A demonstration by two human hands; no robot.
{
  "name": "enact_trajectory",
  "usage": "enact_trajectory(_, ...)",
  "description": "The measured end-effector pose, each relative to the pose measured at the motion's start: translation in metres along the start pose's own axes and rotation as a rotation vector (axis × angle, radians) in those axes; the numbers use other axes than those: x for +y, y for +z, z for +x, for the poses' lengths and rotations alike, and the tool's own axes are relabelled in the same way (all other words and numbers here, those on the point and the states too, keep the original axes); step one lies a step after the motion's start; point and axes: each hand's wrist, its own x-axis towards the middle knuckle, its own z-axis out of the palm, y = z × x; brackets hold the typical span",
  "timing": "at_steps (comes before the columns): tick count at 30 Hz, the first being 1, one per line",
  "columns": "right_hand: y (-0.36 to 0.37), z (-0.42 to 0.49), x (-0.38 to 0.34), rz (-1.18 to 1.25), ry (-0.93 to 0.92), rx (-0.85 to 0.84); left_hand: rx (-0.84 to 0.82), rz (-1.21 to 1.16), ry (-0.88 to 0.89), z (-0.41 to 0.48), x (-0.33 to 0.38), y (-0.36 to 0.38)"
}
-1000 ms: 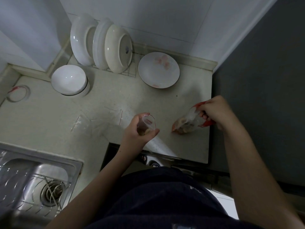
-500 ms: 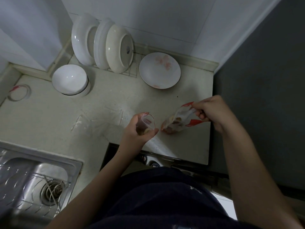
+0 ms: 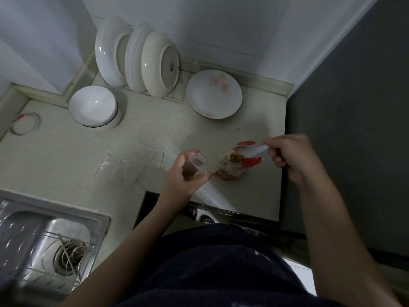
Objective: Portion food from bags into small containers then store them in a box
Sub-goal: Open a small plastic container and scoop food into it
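- Your left hand (image 3: 183, 176) grips one small clear container (image 3: 195, 166), fingers and thumb curled round its wall; count of containers in view: 1.
- Container is tilted, its mouth turned right toward the bag; brown food sits in its lower end.
- Your right hand (image 3: 292, 157) pinches the top of one clear bag (image 3: 233, 166) with red printing; count of bags: 1.
- Bag hangs down and leftward from the pinch, with food pieces visible inside. Its lower end is just beside your left thumb. Whether it touches the worktop: cannot tell.
- Container and bag are both over the worktop (image 3: 132, 140), toward its near right corner.
- Far edge of worktop: a wire rack (image 3: 174, 97) holds three white dishes (image 3: 135, 56) upright on edge; count 3.
- Just right of the rack: one plate (image 3: 214, 94) with faint pink flowers, lying flat; count 1.
- Toward the far left corner: one white bowl (image 3: 93, 105), mouth up; something white shows beneath it, number cannot be told.
- Left edge: one thin ring (image 3: 25, 124) with a red mark, lying flat; count 1.
- Near left corner: one steel sink (image 3: 73, 229) set into the worktop.
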Motion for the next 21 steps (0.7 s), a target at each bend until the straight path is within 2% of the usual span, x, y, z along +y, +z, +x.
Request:
enact_trajectory(7, -0.006, 0.003, 0.008, 0.106, 0.036, 0.037, -0.001, 0.016, 0.011, 0.0, 0.001, -0.001)
enact_trajectory(12, -0.008, 0.001, 0.004, 0.143, -0.008, 0.064, -0.006, 0.007, 0.006, -0.001, 0.001, -0.001)
enact_trajectory(21, 0.013, -0.03, -0.015, 0.091, -0.157, -0.062, -0.055, -0.006, 0.004, -0.002, 0.007, -0.001)
